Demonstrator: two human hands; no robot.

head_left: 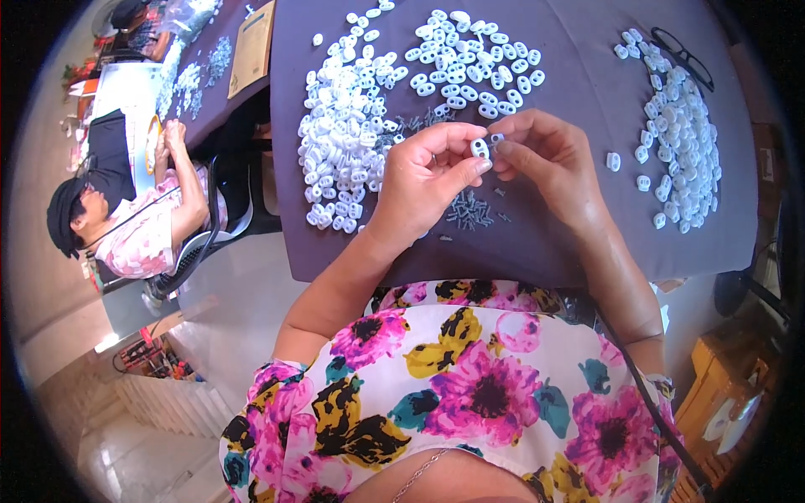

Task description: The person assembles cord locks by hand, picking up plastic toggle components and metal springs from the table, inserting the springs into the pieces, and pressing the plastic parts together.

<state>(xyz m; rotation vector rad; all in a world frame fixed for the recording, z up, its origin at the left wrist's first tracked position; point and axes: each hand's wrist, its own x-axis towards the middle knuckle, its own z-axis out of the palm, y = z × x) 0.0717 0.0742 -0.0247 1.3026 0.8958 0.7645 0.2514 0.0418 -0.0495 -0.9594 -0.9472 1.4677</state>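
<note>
Above the table's near side, my left hand (428, 172) pinches a small white oval plastic piece with two holes (480, 149) between thumb and fingers. Beside it, my right hand (549, 159) has its thumb and fingertips closed around a small part (497, 138), mostly covered by the fingers, so its kind is unclear. The two hands' fingertips nearly meet. Below them lies a small heap of thin grey metal pieces (470, 211), too small to tell whether springs or screws. More of these grey pieces (419, 121) lie beyond my left hand.
On the dark tablecloth (570, 67), a large pile of white pieces (340, 126) lies left, loose two-hole pieces (474, 59) at the back, another pile (683, 142) right. Black-framed glasses (683, 59) rest far right. A person in a black cap (151, 210) sits at the left table.
</note>
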